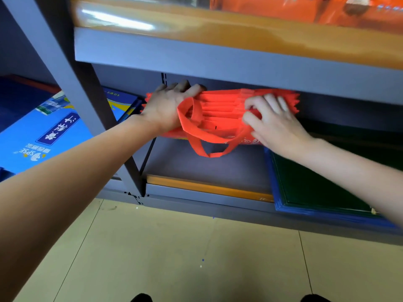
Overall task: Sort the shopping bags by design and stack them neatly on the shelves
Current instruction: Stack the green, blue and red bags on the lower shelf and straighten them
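A stack of folded red shopping bags (220, 110) hangs between my hands in the opening above the bottom shelf (207, 166), its handle loops (205, 147) dangling below. My left hand (168, 107) grips the stack's left end, fingers curled over its top edge. My right hand (270, 120) holds the right part, its fingers curled onto the bags' folded edges. A pile of dark green bags with blue edges (316, 186) lies on the bottom shelf at the right. Blue printed bags (43, 131) lie on the neighbouring shelf at the left.
The grey shelf beam (218, 55) above the opening hangs just over the red stack. Orange bags (305, 9) sit on the upper shelf. A grey slanted upright (91, 110) divides the shelf bays. Beige tiled floor (174, 253) lies below.
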